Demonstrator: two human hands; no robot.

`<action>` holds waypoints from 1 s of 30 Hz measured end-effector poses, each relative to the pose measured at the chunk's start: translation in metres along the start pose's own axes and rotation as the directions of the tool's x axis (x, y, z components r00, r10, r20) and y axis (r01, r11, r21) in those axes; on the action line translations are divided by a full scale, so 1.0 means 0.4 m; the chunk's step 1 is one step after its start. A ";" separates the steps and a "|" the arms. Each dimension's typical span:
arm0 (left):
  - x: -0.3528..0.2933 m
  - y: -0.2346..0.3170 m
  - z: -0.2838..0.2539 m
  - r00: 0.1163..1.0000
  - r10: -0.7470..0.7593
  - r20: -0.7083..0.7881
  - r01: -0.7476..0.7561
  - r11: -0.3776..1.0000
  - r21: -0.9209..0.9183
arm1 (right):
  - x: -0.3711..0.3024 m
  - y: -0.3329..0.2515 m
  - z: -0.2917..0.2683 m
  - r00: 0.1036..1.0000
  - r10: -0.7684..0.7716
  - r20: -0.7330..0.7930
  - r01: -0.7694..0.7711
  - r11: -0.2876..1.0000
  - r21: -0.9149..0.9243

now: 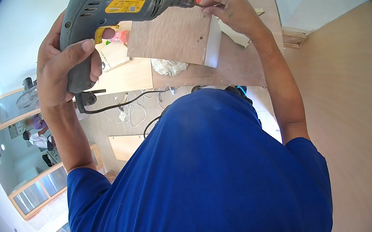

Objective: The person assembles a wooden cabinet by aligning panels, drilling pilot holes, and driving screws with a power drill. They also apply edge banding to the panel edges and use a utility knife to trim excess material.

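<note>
Electric drill [115,10]: grey plastic pistol body, yellow label and trigger, black cord trailing; raised overhead, nose against plywood panel [171,34]. Left hand [63,64] clamped round grip. Right hand [232,12] pinched at the drill's tip [196,2], on the panel edge. Panel flat, reddish-brown, white-edged. Beyond: pale wood-grain wall [360,115], white ceiling [25,15], cables on floor [133,109].

Single head view, wide fisheye, looking down over blue shirt [234,178]; raised hands and drill [115,8] close, floor far below.
</note>
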State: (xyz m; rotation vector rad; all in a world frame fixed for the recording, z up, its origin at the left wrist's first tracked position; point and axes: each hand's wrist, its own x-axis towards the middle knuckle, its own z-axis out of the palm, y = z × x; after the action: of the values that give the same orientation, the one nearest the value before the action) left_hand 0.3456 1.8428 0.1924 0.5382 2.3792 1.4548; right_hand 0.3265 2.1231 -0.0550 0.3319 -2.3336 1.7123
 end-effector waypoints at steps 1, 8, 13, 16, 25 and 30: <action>0.001 0.001 -0.001 1.000 0.002 0.003 -0.002 1.000 0.011 | 0.000 0.007 0.004 1.000 -0.019 -0.007 0.019 1.000 -0.001; 0.017 0.019 0.005 1.000 0.007 0.030 -0.008 0.999 0.049 | -0.013 0.016 0.019 0.993 -0.093 -0.079 0.093 0.996 -0.008; 0.025 0.017 -0.008 0.999 -0.005 0.046 0.002 0.999 0.053 | -0.015 0.015 0.018 0.991 -0.119 -0.065 0.119 0.993 0.006; 0.029 0.021 -0.001 0.999 0.020 0.033 -0.021 0.999 0.030 | -0.017 0.029 0.018 0.979 -0.183 -0.090 0.183 0.983 -0.010; 0.038 0.023 -0.020 0.997 0.009 0.072 -0.011 0.999 0.040 | -0.016 0.022 0.021 0.983 -0.145 -0.111 0.141 0.989 -0.043; 0.042 0.022 -0.020 0.997 0.006 0.071 -0.009 0.999 0.050 | -0.017 0.015 0.019 0.990 -0.110 -0.092 0.108 0.994 -0.023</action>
State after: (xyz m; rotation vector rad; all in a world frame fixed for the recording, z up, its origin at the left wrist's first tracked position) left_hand 0.3286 1.8478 0.2028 0.6015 2.3660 1.3589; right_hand 0.3307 2.1180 -0.0647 0.3611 -2.2205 1.6194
